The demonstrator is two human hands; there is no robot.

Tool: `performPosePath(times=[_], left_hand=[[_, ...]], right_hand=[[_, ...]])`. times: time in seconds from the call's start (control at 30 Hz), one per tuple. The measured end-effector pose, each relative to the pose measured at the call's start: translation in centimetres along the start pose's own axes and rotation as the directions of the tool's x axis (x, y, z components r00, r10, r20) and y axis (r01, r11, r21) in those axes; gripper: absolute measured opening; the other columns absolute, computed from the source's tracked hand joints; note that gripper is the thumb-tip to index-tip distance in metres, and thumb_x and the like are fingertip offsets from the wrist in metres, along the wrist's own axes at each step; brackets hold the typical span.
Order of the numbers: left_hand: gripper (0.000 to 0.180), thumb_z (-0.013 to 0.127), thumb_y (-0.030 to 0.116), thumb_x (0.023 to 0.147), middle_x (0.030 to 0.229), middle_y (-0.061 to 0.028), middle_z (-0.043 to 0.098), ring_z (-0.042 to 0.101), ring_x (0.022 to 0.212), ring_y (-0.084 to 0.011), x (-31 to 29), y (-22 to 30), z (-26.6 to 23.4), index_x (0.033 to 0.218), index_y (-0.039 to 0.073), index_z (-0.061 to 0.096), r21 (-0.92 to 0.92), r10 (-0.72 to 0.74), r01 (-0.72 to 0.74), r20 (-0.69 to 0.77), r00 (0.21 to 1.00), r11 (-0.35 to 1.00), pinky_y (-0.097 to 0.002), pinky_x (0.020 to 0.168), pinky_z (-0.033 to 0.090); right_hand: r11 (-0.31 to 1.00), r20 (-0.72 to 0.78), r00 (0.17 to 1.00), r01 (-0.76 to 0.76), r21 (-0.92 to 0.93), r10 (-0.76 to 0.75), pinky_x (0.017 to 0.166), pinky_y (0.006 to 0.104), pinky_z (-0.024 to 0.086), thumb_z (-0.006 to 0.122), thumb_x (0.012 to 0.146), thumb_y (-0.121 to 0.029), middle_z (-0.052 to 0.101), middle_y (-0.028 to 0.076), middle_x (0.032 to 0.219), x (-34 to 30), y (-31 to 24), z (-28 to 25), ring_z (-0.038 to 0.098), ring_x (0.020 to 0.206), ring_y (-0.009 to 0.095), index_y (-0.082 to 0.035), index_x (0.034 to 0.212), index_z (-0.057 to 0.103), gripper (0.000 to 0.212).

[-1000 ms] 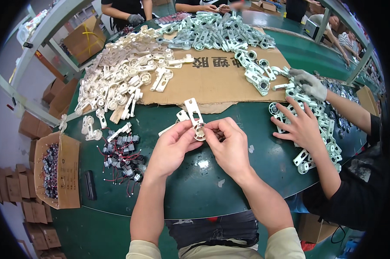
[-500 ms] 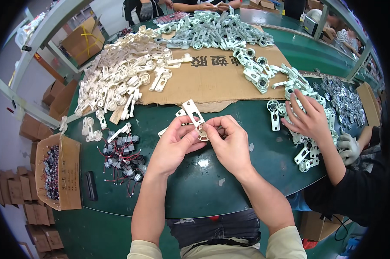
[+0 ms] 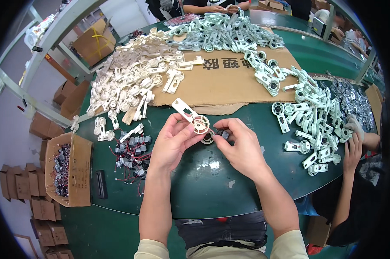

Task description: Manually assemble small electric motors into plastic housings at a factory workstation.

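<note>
A cream plastic housing (image 3: 183, 108) with a spoked ring at one end is pinched in my left hand (image 3: 172, 142), its slotted arm slanting up to the left. Close beside the ring, my right hand (image 3: 241, 146) holds a small grey motor (image 3: 223, 134) between thumb and fingers. Thin wires run across the ring towards the motor. Another ring-shaped part (image 3: 208, 138) shows just below, partly hidden by my left fingers; I cannot tell whether it is held. Left of my forearm lies a heap of small motors (image 3: 133, 156) with red and dark wires.
Cream housings (image 3: 130, 82) and pale green housings (image 3: 229, 32) are piled on a cardboard sheet (image 3: 229, 88). A carton of motors (image 3: 80, 172) stands at the left, near a black case (image 3: 101, 184). At the right, a co-worker's hands (image 3: 353, 140) are by more green housings (image 3: 318, 125) and shiny metal discs (image 3: 352, 101).
My hands have moved apart, and the motor now shows in my right fingers. The housing has tilted left. The co-worker's bare hand has drawn back towards their gloved one.
</note>
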State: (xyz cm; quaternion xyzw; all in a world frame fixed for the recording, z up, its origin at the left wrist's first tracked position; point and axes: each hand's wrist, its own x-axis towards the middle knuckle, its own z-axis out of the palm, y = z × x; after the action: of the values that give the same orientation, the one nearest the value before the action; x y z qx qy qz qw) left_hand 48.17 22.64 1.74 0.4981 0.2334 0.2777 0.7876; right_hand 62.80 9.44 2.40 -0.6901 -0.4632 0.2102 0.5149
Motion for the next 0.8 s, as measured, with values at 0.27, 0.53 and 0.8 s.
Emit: performPosePath(times=[0.27, 0.53, 0.8], left_hand=[[0.040, 0.058, 0.005, 0.099, 0.129, -0.0187, 0.060, 0.064, 0.114, -0.0260, -0.1, 0.3, 0.6, 0.136, -0.002, 0.043, 0.013, 0.023, -0.023, -0.023, 0.999, 1.000, -0.0390, 0.099, 0.056], [0.067, 0.070, 0.004, 0.092, 0.129, -0.0197, 0.061, 0.065, 0.113, -0.0232, 0.0, -0.5, 0.7, 0.147, -0.002, 0.031, 0.156, -0.040, 0.045, -0.034, 0.999, 0.987, -0.0364, 0.098, 0.054], [0.082, 0.073, -0.002, 0.087, 0.133, -0.0275, 0.055, 0.064, 0.115, -0.0243, 0.3, -1.2, 1.1, 0.150, -0.004, 0.020, 0.093, 0.004, 0.000, -0.040, 0.999, 0.996, -0.0351, 0.100, 0.053]], right_hand=[[0.985, -0.126, 0.984, 0.111, -0.128, -0.127, 0.069, 0.0347, 0.053, 0.076, 0.086, -0.014, 0.066, 0.012, 0.091, -0.1, 0.3, -0.1, 0.064, 0.073, 0.024, -0.001, 0.108, 0.068, 0.026], [0.994, -0.143, 0.985, 0.108, 0.036, -0.102, 0.062, 0.0300, 0.052, 0.077, 0.086, -0.011, 0.064, 0.010, 0.087, 0.0, 0.2, 0.1, 0.061, 0.066, 0.016, -0.003, 0.108, 0.070, 0.025], [0.990, -0.116, 0.993, 0.007, 0.142, 0.009, 0.069, 0.0304, 0.057, 0.072, 0.087, -0.004, 0.067, 0.011, 0.094, 0.0, 0.4, 0.8, 0.067, 0.075, 0.016, 0.002, 0.109, 0.064, 0.024]])
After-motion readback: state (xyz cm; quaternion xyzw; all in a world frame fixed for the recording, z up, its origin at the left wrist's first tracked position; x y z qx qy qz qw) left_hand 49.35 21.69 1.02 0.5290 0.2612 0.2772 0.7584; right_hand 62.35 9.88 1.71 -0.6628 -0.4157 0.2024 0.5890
